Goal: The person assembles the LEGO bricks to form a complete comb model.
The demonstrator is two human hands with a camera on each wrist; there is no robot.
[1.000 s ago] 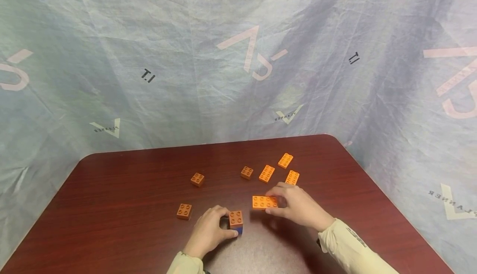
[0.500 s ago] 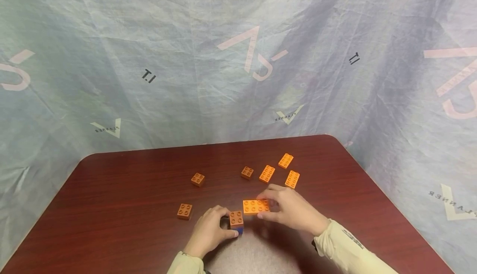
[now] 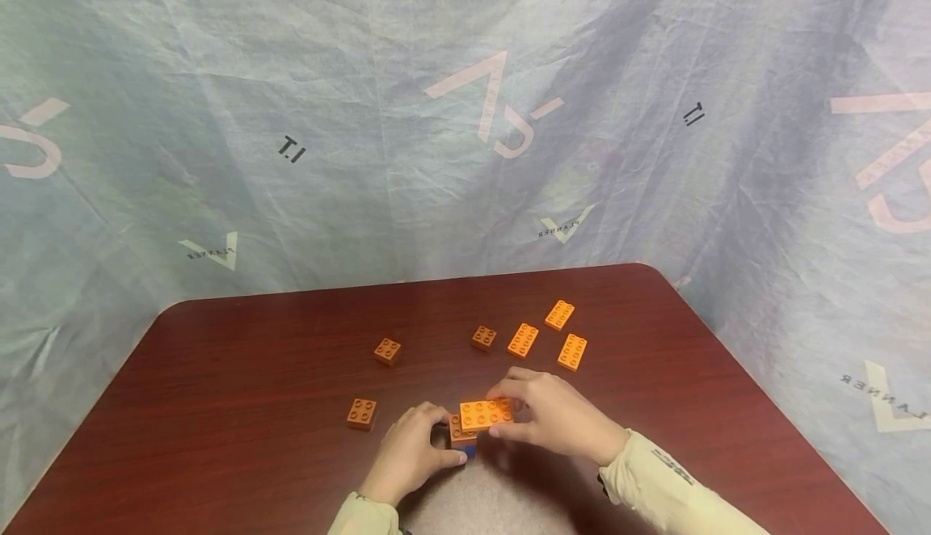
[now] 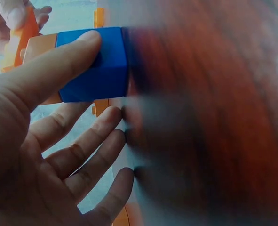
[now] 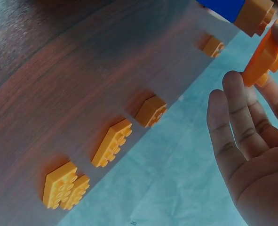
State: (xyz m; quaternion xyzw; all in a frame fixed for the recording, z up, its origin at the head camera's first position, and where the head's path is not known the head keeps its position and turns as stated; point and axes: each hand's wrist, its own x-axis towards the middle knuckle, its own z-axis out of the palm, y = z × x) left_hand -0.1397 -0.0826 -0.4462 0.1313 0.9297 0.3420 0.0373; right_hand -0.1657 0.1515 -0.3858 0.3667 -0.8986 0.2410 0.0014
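A blue block (image 4: 94, 66) stands on the table with a brown 2x2 brick (image 3: 457, 431) on top of it. My left hand (image 3: 410, 450) grips this stack, thumb on the near side and index finger behind. The other left fingers spread with their tips at the tabletop in the left wrist view. My right hand (image 3: 560, 418) pinches an orange 2x4 brick (image 3: 486, 414) by its right end. That brick hangs over the brown brick's studs and sticks out to the right. In the right wrist view it looks tilted and slightly apart from the studs.
Two brown 2x2 bricks lie to the left, one nearer (image 3: 361, 413) and one farther (image 3: 387, 351). Another brown brick (image 3: 483, 338) sits farther back beside several flat orange bricks (image 3: 522, 340). The dark red table (image 3: 254, 373) ends at a hanging grey cloth (image 3: 364, 155).
My right hand has moved left and toward me, bringing the orange brick from beside the stack to over it. The left hand has kept its grip on the stack in place.
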